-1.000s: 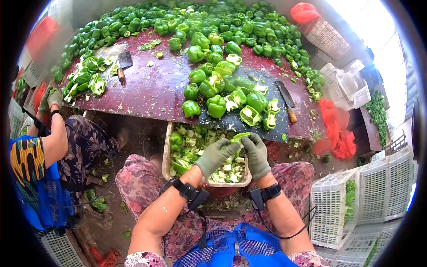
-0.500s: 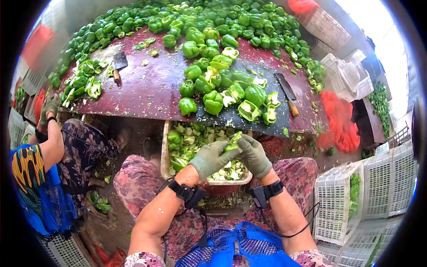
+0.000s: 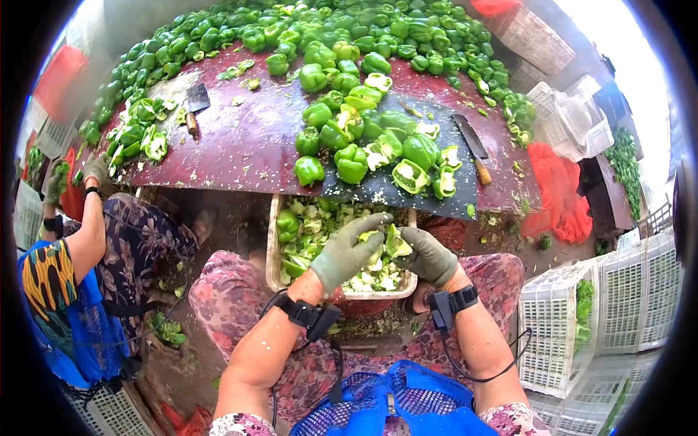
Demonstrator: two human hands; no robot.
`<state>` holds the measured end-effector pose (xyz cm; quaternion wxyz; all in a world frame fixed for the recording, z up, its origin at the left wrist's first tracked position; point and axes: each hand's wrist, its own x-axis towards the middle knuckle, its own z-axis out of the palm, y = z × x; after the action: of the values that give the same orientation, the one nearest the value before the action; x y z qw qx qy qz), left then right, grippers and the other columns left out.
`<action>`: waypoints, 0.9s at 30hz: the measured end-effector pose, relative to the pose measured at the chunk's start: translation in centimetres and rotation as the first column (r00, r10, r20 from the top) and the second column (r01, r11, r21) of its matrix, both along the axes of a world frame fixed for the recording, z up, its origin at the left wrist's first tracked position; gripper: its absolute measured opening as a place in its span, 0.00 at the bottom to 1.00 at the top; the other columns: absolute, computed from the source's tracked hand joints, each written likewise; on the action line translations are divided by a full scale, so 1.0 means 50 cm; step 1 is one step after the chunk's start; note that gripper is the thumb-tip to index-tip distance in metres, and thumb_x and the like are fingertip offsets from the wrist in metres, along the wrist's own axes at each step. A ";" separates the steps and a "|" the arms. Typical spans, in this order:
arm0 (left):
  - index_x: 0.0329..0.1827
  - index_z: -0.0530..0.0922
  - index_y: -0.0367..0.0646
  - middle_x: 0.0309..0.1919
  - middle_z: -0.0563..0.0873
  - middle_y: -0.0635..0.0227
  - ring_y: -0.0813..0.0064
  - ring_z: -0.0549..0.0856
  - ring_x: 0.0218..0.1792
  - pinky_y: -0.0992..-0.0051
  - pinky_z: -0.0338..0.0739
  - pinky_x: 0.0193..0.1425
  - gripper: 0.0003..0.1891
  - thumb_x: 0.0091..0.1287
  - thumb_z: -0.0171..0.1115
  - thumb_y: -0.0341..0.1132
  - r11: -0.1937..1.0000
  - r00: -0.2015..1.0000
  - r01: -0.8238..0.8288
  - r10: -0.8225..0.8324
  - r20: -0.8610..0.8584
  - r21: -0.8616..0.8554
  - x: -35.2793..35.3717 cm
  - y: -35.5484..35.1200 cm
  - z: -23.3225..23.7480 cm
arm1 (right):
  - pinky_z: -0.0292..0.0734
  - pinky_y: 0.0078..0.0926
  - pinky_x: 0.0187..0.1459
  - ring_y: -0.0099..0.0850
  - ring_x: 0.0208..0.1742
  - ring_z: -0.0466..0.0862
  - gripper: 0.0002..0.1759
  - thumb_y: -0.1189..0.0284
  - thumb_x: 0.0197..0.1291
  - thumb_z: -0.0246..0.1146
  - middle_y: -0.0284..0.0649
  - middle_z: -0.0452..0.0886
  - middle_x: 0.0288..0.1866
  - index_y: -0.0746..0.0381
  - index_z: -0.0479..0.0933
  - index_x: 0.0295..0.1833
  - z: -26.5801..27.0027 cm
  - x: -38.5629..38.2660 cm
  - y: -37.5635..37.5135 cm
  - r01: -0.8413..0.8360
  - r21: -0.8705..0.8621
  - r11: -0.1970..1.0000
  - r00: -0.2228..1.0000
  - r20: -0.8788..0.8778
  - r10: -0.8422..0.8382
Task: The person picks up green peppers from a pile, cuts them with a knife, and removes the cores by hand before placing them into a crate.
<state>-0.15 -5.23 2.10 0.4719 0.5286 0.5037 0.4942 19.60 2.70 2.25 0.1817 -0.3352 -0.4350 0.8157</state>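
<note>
Above a tub, my two gloved hands work on a green bell pepper in pieces. My right hand (image 3: pixel 430 256) is closed on a piece of green pepper (image 3: pixel 398 243), with its pale inside showing. My left hand (image 3: pixel 345 252) has its thumb and fingers around another light green pepper piece (image 3: pixel 372 237), partly hidden by the glove. Below them, the white-rimmed tub (image 3: pixel 272 243) holds pepper cores, scraps and some larger green pieces. Whole and cut green peppers (image 3: pixel 352 163) lie on the table just beyond.
A cleaver (image 3: pixel 470 138) lies on the dark mat at right, another cleaver (image 3: pixel 198 99) at left. A large pepper heap (image 3: pixel 407 33) covers the far table. At left sits a co-worker (image 3: pixel 87 240), gloved hands near cut peppers. White crates (image 3: pixel 556 334) stand at right.
My hands have moved slightly apart, and the pepper between them now shows as two pieces. The left fingers have lifted and spread. The co-worker's hands have separated, one now at the table edge.
</note>
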 end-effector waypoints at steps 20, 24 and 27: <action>0.75 0.62 0.44 0.67 0.71 0.67 0.76 0.71 0.64 0.75 0.64 0.71 0.26 0.77 0.49 0.42 0.983 0.765 -0.151 0.186 0.617 -0.109 0.007 0.008 -0.028 | 0.70 0.27 0.62 0.24 0.57 0.77 0.24 0.69 0.67 0.63 0.33 0.77 0.58 0.58 0.68 0.67 0.003 -0.155 -0.101 0.314 0.163 0.935 0.942 -0.176 -0.286; 0.79 0.51 0.44 0.70 0.67 0.62 0.70 0.70 0.67 0.68 0.65 0.71 0.35 0.75 0.50 0.50 0.992 0.607 -0.058 0.123 0.785 -0.111 0.021 0.007 -0.034 | 0.78 0.19 0.50 0.23 0.48 0.81 0.25 0.77 0.61 0.66 0.35 0.80 0.51 0.66 0.70 0.64 0.020 -0.155 -0.087 0.467 0.339 0.817 0.883 -0.135 -0.449; 0.79 0.47 0.41 0.71 0.64 0.53 0.59 0.66 0.70 0.58 0.64 0.70 0.43 0.71 0.48 0.62 0.941 0.502 -0.186 0.338 0.796 -0.283 0.011 0.012 -0.014 | 0.81 0.23 0.52 0.28 0.50 0.83 0.27 0.79 0.59 0.66 0.41 0.82 0.50 0.67 0.70 0.65 0.079 -0.135 -0.052 0.510 0.745 0.429 0.766 -0.165 -0.622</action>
<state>0.40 -4.63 1.42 0.6139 0.1068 0.3300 0.7091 12.83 0.10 6.21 0.5369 -0.4078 -0.6053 0.4232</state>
